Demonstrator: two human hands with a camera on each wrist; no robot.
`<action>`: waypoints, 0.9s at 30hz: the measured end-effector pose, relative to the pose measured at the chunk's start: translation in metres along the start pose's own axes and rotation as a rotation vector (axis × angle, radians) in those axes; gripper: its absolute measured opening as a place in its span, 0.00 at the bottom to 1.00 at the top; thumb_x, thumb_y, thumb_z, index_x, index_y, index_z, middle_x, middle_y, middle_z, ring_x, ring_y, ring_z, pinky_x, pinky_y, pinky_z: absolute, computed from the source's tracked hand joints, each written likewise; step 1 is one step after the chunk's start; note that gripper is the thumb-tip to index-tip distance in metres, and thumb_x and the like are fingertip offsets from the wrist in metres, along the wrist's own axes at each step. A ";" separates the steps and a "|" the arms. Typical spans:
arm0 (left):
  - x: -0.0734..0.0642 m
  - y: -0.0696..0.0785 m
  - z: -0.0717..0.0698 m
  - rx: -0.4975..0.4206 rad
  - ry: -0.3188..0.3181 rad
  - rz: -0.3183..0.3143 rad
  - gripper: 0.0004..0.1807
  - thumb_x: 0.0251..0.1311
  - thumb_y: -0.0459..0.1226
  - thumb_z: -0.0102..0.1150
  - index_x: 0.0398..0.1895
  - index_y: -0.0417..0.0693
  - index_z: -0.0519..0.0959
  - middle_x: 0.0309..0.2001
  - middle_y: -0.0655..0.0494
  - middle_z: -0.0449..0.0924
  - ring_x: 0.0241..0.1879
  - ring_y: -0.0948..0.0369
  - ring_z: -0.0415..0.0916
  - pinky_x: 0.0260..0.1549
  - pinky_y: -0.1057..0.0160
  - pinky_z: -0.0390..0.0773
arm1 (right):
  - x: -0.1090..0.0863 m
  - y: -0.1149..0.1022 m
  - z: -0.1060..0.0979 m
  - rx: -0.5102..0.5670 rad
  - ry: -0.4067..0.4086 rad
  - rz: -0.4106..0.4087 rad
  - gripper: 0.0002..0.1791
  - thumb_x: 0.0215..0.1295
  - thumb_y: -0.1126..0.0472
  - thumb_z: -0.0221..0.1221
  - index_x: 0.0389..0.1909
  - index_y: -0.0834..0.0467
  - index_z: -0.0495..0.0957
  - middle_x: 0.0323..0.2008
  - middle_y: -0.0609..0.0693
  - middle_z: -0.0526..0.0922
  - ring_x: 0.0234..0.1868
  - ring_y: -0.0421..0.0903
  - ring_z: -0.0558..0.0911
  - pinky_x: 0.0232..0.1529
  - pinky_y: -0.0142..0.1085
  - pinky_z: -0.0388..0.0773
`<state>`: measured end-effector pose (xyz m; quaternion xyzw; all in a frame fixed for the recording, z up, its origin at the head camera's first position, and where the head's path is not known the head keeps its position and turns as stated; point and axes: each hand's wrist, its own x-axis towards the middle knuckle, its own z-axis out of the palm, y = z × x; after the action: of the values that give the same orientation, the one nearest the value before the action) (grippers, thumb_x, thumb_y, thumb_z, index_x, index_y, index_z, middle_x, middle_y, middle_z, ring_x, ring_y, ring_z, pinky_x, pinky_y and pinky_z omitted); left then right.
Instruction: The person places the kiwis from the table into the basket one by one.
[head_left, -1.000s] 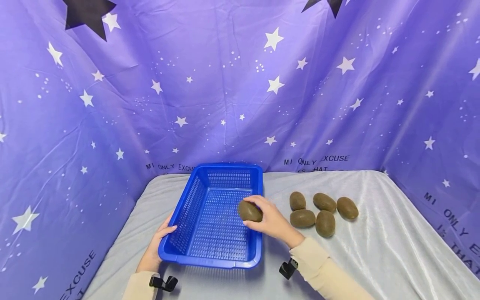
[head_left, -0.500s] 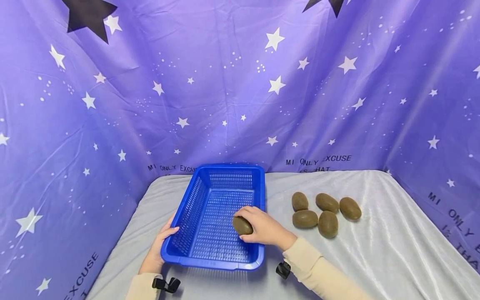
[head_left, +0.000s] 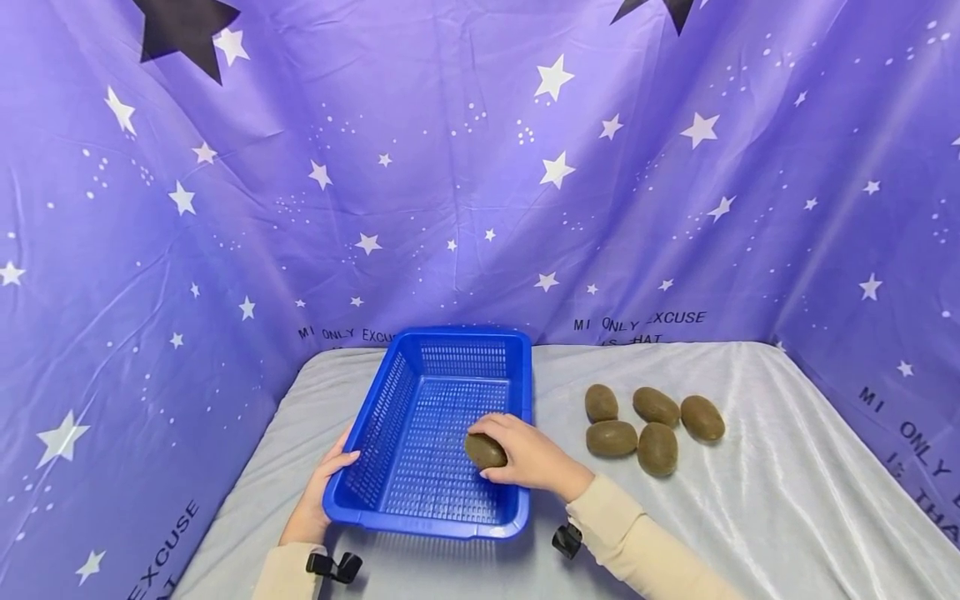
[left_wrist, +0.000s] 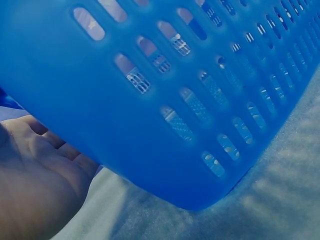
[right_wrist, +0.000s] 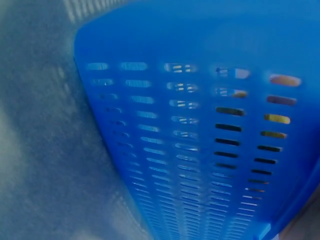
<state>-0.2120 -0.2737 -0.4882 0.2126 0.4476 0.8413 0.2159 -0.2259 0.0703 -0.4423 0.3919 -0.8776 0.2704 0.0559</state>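
A blue plastic basket (head_left: 427, 526) with slotted walls stands on the cloth-covered table in the head view. My left hand (head_left: 313, 493) grips its left rim, thumb over the edge and fingers outside. In the left wrist view, the palm (left_wrist: 42, 175) lies beside the basket wall (left_wrist: 120, 130). My right hand (head_left: 531, 457) reaches over the right rim and holds a brown kiwi (head_left: 483, 452) between thumb and fingers, low inside the basket. From the right wrist, the basket's outer wall (right_wrist: 200, 30) fills most of the view, and dark patches show through its slots.
Several more kiwis lie in a loose cluster right of the basket, among them a front one (head_left: 657, 450) and a rightmost one (head_left: 702, 418). Light grey cloth (head_left: 780, 500) covers the table. A purple star-print curtain (head_left: 480, 183) closes off the back and sides.
My right hand has carried the kiwi down and slightly left, deeper into the basket, then stayed nearly still over the last half second. My left hand keeps its hold on the rim.
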 end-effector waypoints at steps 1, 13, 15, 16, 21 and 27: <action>0.000 0.001 0.001 0.000 0.001 -0.004 0.33 0.69 0.27 0.18 0.72 0.55 0.24 0.66 0.61 0.64 0.61 0.54 0.64 0.57 0.54 0.68 | 0.000 0.000 0.000 -0.002 -0.005 0.003 0.29 0.52 0.56 0.68 0.56 0.57 0.74 0.54 0.51 0.77 0.58 0.49 0.73 0.58 0.44 0.70; -0.001 0.002 0.000 0.058 0.051 -0.019 0.33 0.70 0.28 0.21 0.74 0.58 0.29 0.64 0.60 0.66 0.58 0.54 0.67 0.53 0.53 0.71 | -0.017 0.012 0.002 0.291 0.243 -0.014 0.22 0.56 0.61 0.66 0.54 0.53 0.76 0.54 0.48 0.77 0.59 0.46 0.73 0.60 0.43 0.69; -0.002 0.002 -0.001 0.072 0.059 -0.018 0.33 0.71 0.29 0.21 0.76 0.62 0.38 0.62 0.60 0.68 0.56 0.55 0.68 0.50 0.54 0.73 | -0.024 0.016 -0.002 0.320 0.302 -0.016 0.22 0.56 0.61 0.66 0.53 0.52 0.77 0.53 0.47 0.78 0.58 0.46 0.74 0.60 0.43 0.69; -0.002 0.002 -0.002 0.071 0.054 -0.014 0.32 0.71 0.29 0.21 0.75 0.64 0.43 0.62 0.59 0.69 0.56 0.55 0.69 0.49 0.54 0.74 | -0.028 0.018 -0.004 0.330 0.327 -0.011 0.22 0.56 0.61 0.66 0.53 0.51 0.77 0.53 0.46 0.78 0.57 0.46 0.74 0.60 0.42 0.69; 0.001 0.002 -0.009 0.027 -0.044 0.042 0.33 0.69 0.28 0.16 0.71 0.65 0.58 0.60 0.55 0.71 0.55 0.55 0.72 0.49 0.55 0.75 | -0.046 0.029 -0.015 0.311 0.419 0.010 0.22 0.54 0.65 0.66 0.52 0.57 0.78 0.51 0.50 0.80 0.54 0.47 0.77 0.57 0.37 0.72; 0.010 0.000 -0.014 0.003 -0.101 0.111 0.35 0.66 0.26 0.13 0.75 0.56 0.50 0.62 0.54 0.69 0.58 0.55 0.70 0.54 0.58 0.72 | -0.068 0.028 -0.033 0.215 0.495 0.036 0.22 0.49 0.73 0.67 0.49 0.68 0.77 0.47 0.61 0.81 0.49 0.55 0.78 0.51 0.34 0.74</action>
<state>-0.2283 -0.2775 -0.4935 0.2795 0.4248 0.8396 0.1910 -0.2033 0.1477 -0.4471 0.3021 -0.8103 0.4504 0.2220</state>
